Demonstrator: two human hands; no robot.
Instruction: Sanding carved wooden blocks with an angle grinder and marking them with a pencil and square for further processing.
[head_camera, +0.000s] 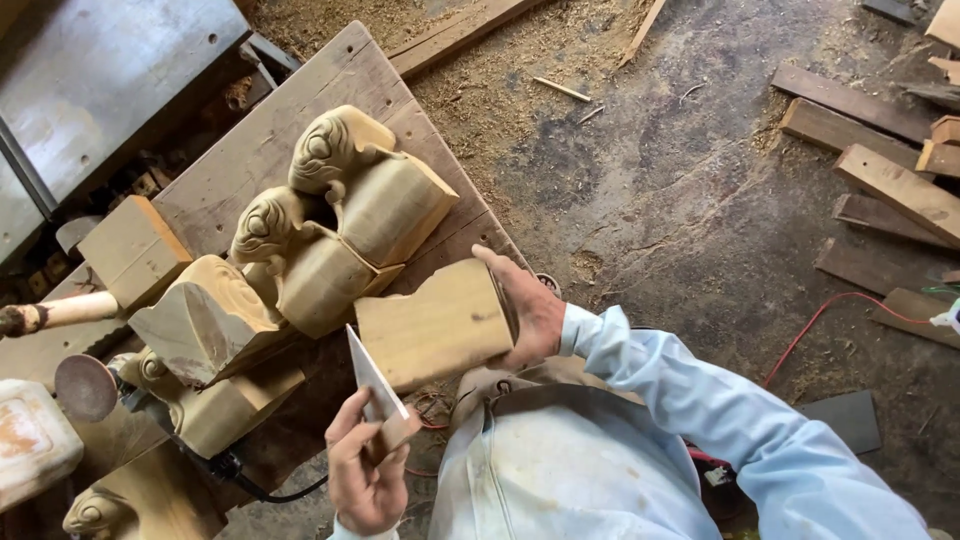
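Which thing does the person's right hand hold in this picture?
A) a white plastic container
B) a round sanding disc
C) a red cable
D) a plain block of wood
D: the right hand grips the end of a plain block of wood over the workbench, while the left hand holds a small wedge-shaped piece.

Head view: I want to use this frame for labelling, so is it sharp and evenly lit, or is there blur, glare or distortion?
Head view: soft, even daylight with faint shadows under the carved blocks; mild sheen on the metal sheet, no harsh glare; the wood block in the right hand and the scraper in the left hand look sharp; slight wide-angle stretch at the edges.
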